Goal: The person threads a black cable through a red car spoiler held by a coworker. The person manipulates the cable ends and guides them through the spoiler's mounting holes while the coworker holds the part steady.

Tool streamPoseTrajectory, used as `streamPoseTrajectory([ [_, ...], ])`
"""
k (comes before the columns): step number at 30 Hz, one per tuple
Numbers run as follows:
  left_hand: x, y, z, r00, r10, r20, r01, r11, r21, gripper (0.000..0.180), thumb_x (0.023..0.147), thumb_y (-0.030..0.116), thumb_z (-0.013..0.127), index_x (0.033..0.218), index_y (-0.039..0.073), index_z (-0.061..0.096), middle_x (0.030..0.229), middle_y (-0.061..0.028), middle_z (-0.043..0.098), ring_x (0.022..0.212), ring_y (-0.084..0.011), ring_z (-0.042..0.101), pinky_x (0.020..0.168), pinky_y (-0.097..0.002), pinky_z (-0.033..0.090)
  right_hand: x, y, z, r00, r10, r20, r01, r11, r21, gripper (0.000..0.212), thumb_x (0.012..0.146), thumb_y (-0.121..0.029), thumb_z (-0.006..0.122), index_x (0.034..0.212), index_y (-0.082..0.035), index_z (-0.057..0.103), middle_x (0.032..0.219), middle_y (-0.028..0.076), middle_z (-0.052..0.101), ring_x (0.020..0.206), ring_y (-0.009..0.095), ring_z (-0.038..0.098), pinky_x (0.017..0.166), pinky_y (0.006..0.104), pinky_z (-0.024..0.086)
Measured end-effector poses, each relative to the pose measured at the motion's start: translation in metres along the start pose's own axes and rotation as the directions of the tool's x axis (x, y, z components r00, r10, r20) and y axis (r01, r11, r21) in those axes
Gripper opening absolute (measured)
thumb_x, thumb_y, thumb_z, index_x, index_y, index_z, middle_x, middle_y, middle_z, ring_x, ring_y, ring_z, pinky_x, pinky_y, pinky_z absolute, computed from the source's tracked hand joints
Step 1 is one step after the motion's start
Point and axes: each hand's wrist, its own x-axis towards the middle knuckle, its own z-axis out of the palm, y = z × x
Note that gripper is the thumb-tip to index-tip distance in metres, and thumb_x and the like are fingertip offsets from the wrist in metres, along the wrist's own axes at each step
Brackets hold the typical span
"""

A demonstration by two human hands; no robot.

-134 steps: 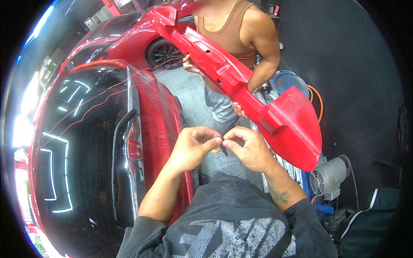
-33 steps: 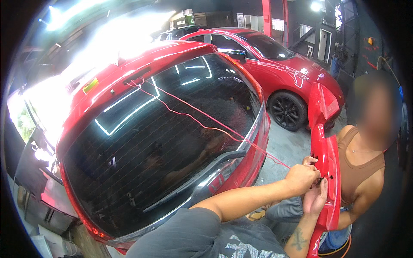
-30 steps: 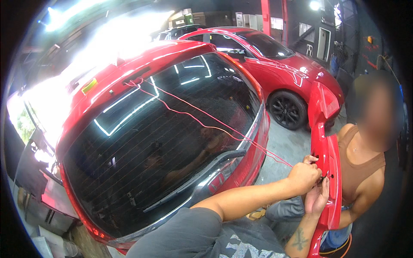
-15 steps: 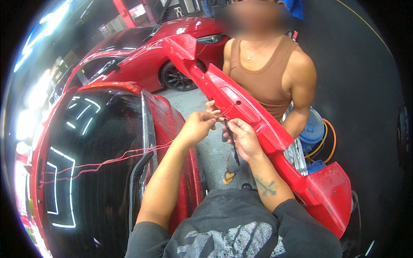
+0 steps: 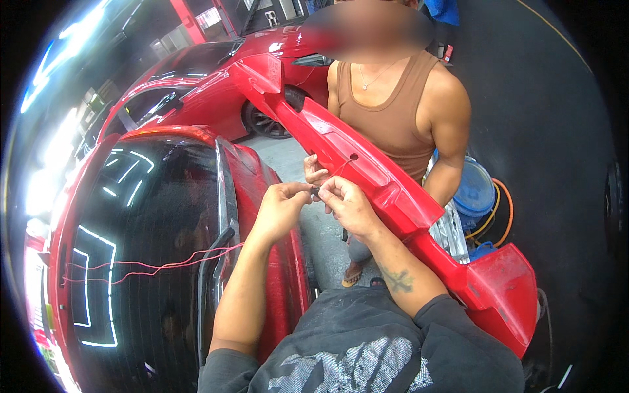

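Your left hand (image 5: pixel 280 208) and right hand (image 5: pixel 351 205) pinch a small dark piece (image 5: pixel 316 192) between them, probably light and easily dropped, best taken by its ends; beyond it slants the red panel (image 5: pixel 388 190), presumably stiff.

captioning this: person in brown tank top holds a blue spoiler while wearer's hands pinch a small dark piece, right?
Not blue: the head view shows a red spoiler. The person in the brown tank top holds it while the wearer's left hand and right hand pinch a small dark piece.
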Motion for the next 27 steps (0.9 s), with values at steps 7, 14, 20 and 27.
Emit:
streamPoseTrajectory([
  [7, 0.012, 0.001, 0.009, 0.998, -0.038, -0.055, 0.035, 0.998, -0.052, 0.026, 0.106, 0.018, 0.069, 0.113, -0.005, 0.079, 0.090, -0.0035, 0.074, 0.078, -0.0084, 0.062, 0.074, -0.0259, 0.048, 0.010, 0.009, -0.006, 0.999, -0.044, 0.002, 0.044, 0.997, -0.063, 0.011, 0.108, -0.013, 0.065, 0.100, -0.006, 0.064, 0.093, -0.001, 0.066, 0.080, 0.007, 0.057, 0.072, 0.0258, 0.049],
  [14, 0.026, -0.016, 0.004, 0.990, -0.070, -0.123, 0.057, 0.993, -0.105, 0.023, 0.108, 0.016, 0.067, 0.114, -0.003, 0.078, 0.090, -0.0023, 0.074, 0.075, -0.0073, 0.061, 0.068, -0.0239, 0.046, 0.011, 0.000, -0.005, 0.999, -0.022, 0.034, 0.018, 0.992, 0.128, 0.011, 0.110, -0.015, 0.064, 0.104, -0.006, 0.064, 0.099, 0.000, 0.068, 0.084, 0.005, 0.058, 0.073, 0.0234, 0.048],
  [20, 0.018, -0.008, 0.005, 0.992, -0.064, -0.113, 0.048, 0.990, -0.134, 0.021, 0.108, 0.017, 0.067, 0.112, -0.001, 0.077, 0.088, 0.0004, 0.072, 0.070, -0.0037, 0.055, 0.059, -0.0219, 0.040, 0.023, 0.001, -0.005, 0.997, -0.068, 0.027, 0.066, 0.996, 0.065, 0.009, 0.109, -0.010, 0.064, 0.104, -0.004, 0.064, 0.103, 0.001, 0.068, 0.094, 0.007, 0.063, 0.080, 0.0258, 0.052],
  [27, 0.039, -0.010, 0.020, 0.985, -0.062, -0.164, 0.032, 0.984, -0.177, 0.025, 0.106, 0.018, 0.070, 0.108, -0.006, 0.078, 0.095, -0.0065, 0.077, 0.087, -0.0114, 0.068, 0.082, -0.0276, 0.052, 0.045, 0.011, -0.016, 0.997, -0.070, 0.018, 0.070, 0.997, -0.013, 0.009, 0.108, -0.009, 0.065, 0.102, -0.003, 0.063, 0.095, 0.000, 0.067, 0.087, 0.006, 0.061, 0.080, 0.0266, 0.053],
])
